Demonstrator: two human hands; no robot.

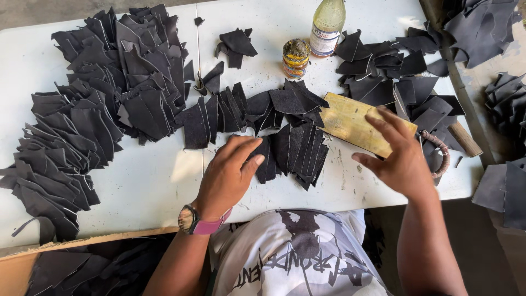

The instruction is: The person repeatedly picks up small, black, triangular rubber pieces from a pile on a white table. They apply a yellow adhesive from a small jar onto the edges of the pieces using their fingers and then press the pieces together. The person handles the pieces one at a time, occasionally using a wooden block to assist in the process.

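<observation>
Flat and unclenched, our left hand (227,175) presses its fingers on the near edge of a fanned row of black leather pieces (293,151) at the centre of the frame, grasping nothing; our right hand (397,156) hovers with spread fingers over the lower end of a yellowish wooden block (350,121) just right of the row, and whether it touches the block we cannot tell; it closes on nothing. We see a second fanned row (230,112) above the first; a large heap of black pieces (104,93) fills the upper left of the white table (153,186); another heap (394,77) lies at upper right; a small jar (296,57) and a tall bottle (327,24) stand at top centre; a wooden-handled tool (464,140) lies at the right edge.
</observation>
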